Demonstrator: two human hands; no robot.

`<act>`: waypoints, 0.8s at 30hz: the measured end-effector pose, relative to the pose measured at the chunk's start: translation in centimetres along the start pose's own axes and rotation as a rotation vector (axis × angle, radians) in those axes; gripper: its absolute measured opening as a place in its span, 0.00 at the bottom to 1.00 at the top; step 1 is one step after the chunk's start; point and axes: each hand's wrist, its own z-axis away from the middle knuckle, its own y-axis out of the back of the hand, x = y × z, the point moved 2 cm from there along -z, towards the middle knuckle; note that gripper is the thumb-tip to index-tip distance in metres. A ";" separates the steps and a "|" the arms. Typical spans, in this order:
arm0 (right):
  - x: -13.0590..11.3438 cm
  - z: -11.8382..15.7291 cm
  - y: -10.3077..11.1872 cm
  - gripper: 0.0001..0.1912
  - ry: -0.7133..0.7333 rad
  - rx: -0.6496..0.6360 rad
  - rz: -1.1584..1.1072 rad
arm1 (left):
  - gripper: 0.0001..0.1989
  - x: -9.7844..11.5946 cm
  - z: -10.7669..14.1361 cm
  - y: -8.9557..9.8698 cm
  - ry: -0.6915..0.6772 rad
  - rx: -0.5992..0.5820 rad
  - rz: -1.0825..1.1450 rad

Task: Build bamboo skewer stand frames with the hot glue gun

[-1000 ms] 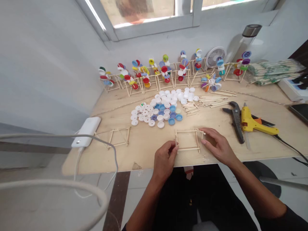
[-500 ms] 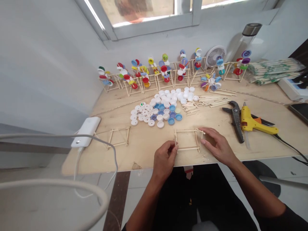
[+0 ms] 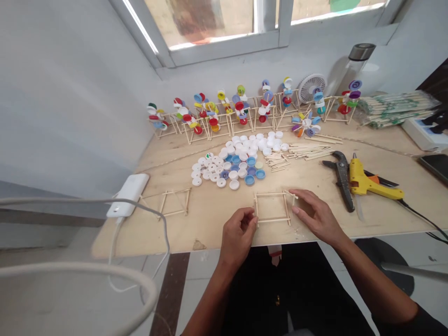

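On the table close to its front edge sits a wooden stick frame (image 3: 272, 220), a rectangle of thin round sticks with a short piece standing at its right end. My left hand (image 3: 238, 233) is curled at the left side, thumb and forefinger at the left stick. At the other end, my right hand (image 3: 319, 217) has its thumb and fingers around the short right-hand piece. A second stick frame (image 3: 175, 213) rests farther left, away from both hands. Beyond my hands lie white bottle caps (image 3: 234, 185) and blue bottle caps (image 3: 249, 179) in a loose pile.
Finished stick stands with coloured cap wheels (image 3: 213, 122) line the wall. Loose sticks (image 3: 310, 150), black-handled cutters (image 3: 343, 179) and a yellow glue gun (image 3: 373, 184) lie to the right. A white power bank (image 3: 128, 196) with a cable (image 3: 164, 233) is at the left.
The camera view has tilted slightly. The fingertips of my left hand have shifted a little at the left stick; my right hand stays at the frame's right end.
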 end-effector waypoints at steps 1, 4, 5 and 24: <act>0.0 0.0 0.0 0.20 -0.005 0.002 -0.007 | 0.09 0.0 0.1 0.1 -0.003 0.006 0.008; -0.1 0.1 0.2 0.20 -0.028 0.017 -0.024 | 0.09 -0.2 0.5 0.3 -0.012 0.026 0.006; -0.1 0.2 0.3 0.19 -0.037 0.023 -0.023 | 0.09 -0.2 0.6 0.3 -0.012 0.033 -0.001; -0.3 1.6 -0.9 0.12 -0.048 0.059 0.157 | 0.07 0.3 -0.1 -0.5 -0.080 0.075 -0.074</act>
